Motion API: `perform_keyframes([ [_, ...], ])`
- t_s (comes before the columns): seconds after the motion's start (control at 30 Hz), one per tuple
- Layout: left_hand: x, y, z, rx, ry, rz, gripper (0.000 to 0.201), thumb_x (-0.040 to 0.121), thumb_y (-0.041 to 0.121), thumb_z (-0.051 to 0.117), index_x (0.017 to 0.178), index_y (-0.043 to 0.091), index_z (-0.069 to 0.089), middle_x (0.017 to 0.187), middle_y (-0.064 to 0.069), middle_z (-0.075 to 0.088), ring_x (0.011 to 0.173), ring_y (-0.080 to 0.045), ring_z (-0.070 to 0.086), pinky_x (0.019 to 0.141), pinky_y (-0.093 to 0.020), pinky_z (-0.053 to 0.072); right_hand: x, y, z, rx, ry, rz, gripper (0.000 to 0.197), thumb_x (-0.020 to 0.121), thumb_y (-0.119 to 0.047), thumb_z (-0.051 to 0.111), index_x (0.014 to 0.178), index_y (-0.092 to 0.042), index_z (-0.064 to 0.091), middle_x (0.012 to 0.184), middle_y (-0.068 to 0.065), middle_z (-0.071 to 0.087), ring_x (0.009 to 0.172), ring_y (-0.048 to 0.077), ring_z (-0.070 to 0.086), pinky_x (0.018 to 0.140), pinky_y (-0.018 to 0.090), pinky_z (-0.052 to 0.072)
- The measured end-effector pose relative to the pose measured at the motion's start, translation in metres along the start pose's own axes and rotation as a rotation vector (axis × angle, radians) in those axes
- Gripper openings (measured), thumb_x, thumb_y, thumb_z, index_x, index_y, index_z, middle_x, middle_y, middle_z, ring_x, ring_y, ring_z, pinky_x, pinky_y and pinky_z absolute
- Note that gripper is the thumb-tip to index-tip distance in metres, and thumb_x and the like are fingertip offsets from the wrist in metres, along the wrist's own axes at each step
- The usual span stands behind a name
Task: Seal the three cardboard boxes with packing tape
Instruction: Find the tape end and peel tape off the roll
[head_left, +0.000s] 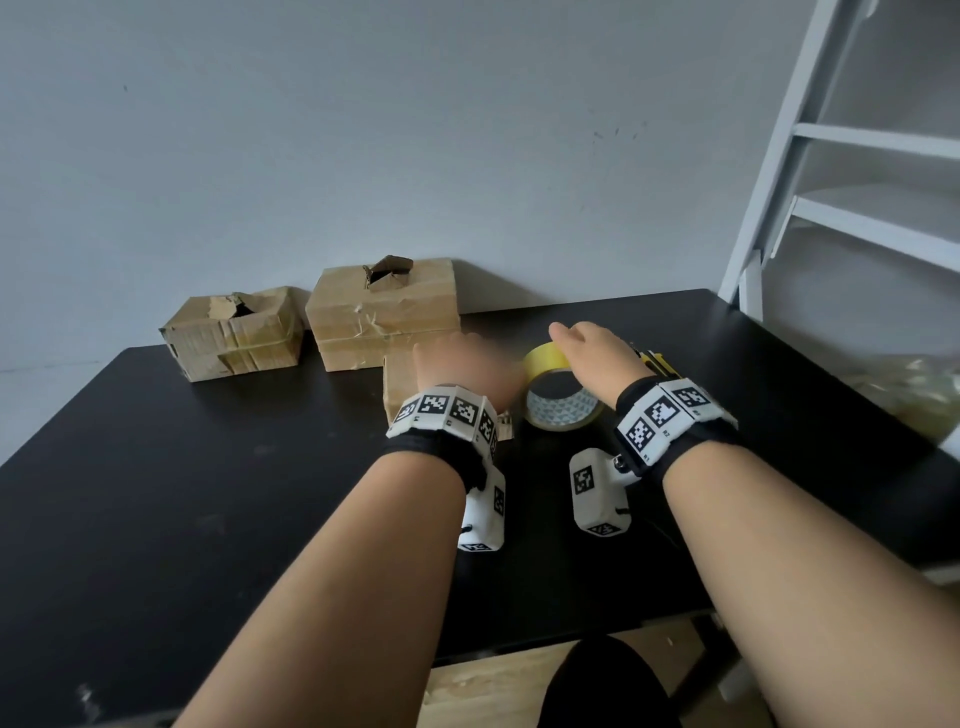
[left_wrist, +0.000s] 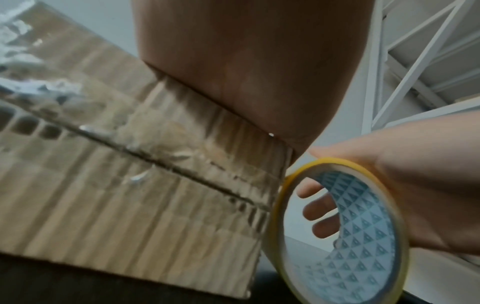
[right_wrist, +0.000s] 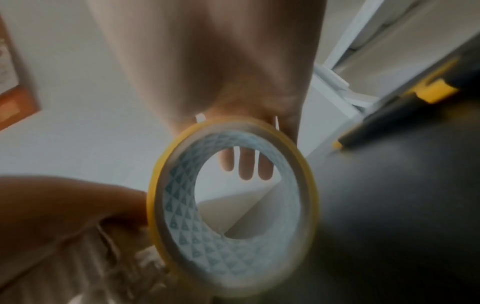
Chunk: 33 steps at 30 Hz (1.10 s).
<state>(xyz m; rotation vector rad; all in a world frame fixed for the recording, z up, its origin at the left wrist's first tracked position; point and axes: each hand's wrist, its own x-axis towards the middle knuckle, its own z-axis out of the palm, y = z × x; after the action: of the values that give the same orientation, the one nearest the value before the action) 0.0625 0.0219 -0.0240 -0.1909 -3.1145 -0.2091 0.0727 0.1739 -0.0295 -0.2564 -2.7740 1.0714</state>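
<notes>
At the black table (head_left: 208, 467), my right hand (head_left: 597, 353) grasps the roll of packing tape (head_left: 558, 387) from above, fingers curled over its far rim, the roll standing on edge just right of the nearest cardboard box (left_wrist: 130, 195). My left hand (head_left: 462, 364) lies on top of that box; its image is blurred and I cannot tell whether the fingers are flat or gripping. Two more boxes, the left rear box (head_left: 234, 332) and the middle rear box (head_left: 384, 312), sit against the wall with torn tops. A yellow-and-black utility knife (right_wrist: 405, 111) lies on the table to the right of the roll. To do this step well, I judge the left hand should pin the flaps shut along the seam (left_wrist: 182, 170) while the right frees the tape's end, anchors it down one side, then draws it straight over the seam under steady tension
</notes>
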Motion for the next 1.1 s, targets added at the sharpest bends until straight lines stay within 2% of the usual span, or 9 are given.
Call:
perform_keyframes([
  [0.07, -0.001, 0.001, 0.001, 0.006, 0.011, -0.007, 0.071, 0.091, 0.049, 0.029, 0.148, 0.009, 0.024, 0.154, -0.008, 0.027, 0.144, -0.024, 0.019, 0.118, -0.05, 0.003, -0.002, 0.004, 0.002, 0.077, -0.022, 0.008, 0.047, 0.102, -0.045, 0.034, 0.095, -0.005, 0.057, 0.089, 0.01, 0.056, 0.088, 0.028, 0.054, 0.074, 0.037, 0.039],
  [0.2, 0.0, 0.001, 0.001, 0.004, 0.004, -0.015, 0.069, 0.091, 0.047, 0.031, 0.148, 0.01, 0.023, 0.154, -0.008, 0.027, 0.144, -0.024, 0.018, 0.118, -0.05, 0.003, -0.002, 0.003, 0.002, 0.095, 0.004, -0.013, 0.039, 0.1, -0.04, 0.044, 0.093, -0.004, 0.055, 0.082, 0.006, 0.05, 0.08, 0.024, 0.049, 0.067, 0.035, 0.035],
  [0.27, 0.001, 0.001, 0.001, 0.013, -0.001, -0.021, 0.067, 0.092, 0.046, 0.031, 0.148, 0.01, 0.023, 0.154, -0.008, 0.027, 0.144, -0.025, 0.018, 0.118, -0.051, 0.003, 0.002, -0.004, 0.001, 0.04, 0.024, -0.049, 0.034, 0.099, -0.038, 0.047, 0.098, -0.006, 0.057, 0.09, 0.006, 0.055, 0.085, 0.024, 0.052, 0.068, 0.034, 0.035],
  [0.37, 0.001, 0.007, 0.003, 0.033, 0.012, -0.029, 0.061, 0.092, 0.04, 0.029, 0.145, 0.011, 0.027, 0.151, -0.01, 0.03, 0.142, -0.027, 0.02, 0.117, -0.052, 0.004, 0.007, -0.009, 0.003, -0.073, 0.031, -0.067, 0.025, 0.097, -0.037, 0.05, 0.09, -0.014, 0.054, 0.101, 0.01, 0.06, 0.094, 0.029, 0.056, 0.073, 0.033, 0.038],
  [0.57, 0.004, 0.01, 0.008, 0.021, 0.026, -0.025, 0.063, 0.093, 0.033, 0.024, 0.15, 0.006, 0.019, 0.158, -0.013, 0.017, 0.147, -0.029, 0.003, 0.119, -0.047, -0.001, 0.001, -0.004, 0.004, -0.005, 0.05, -0.071, 0.033, 0.1, -0.042, 0.045, 0.101, -0.011, 0.057, 0.101, 0.007, 0.059, 0.089, 0.024, 0.054, 0.071, 0.032, 0.035],
  [0.73, 0.009, 0.003, 0.007, -0.111, 0.054, 0.019, 0.064, 0.098, 0.044, 0.025, 0.15, 0.009, 0.02, 0.158, -0.014, 0.016, 0.147, -0.027, 0.008, 0.12, -0.045, 0.005, -0.002, 0.003, -0.012, 0.06, 0.098, -0.021, 0.033, 0.102, -0.033, 0.036, 0.089, -0.007, 0.052, 0.084, 0.007, 0.054, 0.085, 0.029, 0.052, 0.069, 0.035, 0.036],
  [0.87, 0.01, 0.01, -0.002, -0.167, 0.155, 0.105, 0.051, 0.099, 0.039, 0.027, 0.14, 0.01, 0.038, 0.149, -0.012, 0.033, 0.141, -0.028, 0.024, 0.117, -0.045, 0.017, -0.004, 0.022, -0.029, -0.04, 0.15, 0.041, 0.033, 0.101, -0.025, 0.041, 0.107, 0.001, 0.062, 0.104, 0.017, 0.066, 0.097, 0.034, 0.06, 0.083, 0.04, 0.047],
  [0.97, 0.007, 0.03, -0.008, -0.191, 0.225, 0.214, 0.044, 0.099, 0.036, 0.03, 0.13, 0.01, 0.047, 0.14, -0.009, 0.044, 0.134, -0.026, 0.034, 0.114, -0.045, 0.023, -0.005, 0.042, -0.038, -0.156, 0.145, 0.126, 0.032, 0.1, -0.027, 0.048, 0.12, -0.007, 0.063, 0.12, 0.013, 0.064, 0.11, 0.032, 0.059, 0.09, 0.037, 0.046],
  [1.1, 0.004, 0.055, -0.007, -0.183, 0.223, 0.297, 0.039, 0.099, 0.033, 0.034, 0.126, 0.01, 0.05, 0.136, -0.005, 0.047, 0.131, -0.024, 0.036, 0.114, -0.046, 0.023, -0.009, 0.064, -0.041, -0.28, 0.074, 0.245, 0.033, 0.095, -0.029, 0.055, 0.121, -0.012, 0.062, 0.121, 0.013, 0.064, 0.11, 0.033, 0.06, 0.088, 0.036, 0.046],
])
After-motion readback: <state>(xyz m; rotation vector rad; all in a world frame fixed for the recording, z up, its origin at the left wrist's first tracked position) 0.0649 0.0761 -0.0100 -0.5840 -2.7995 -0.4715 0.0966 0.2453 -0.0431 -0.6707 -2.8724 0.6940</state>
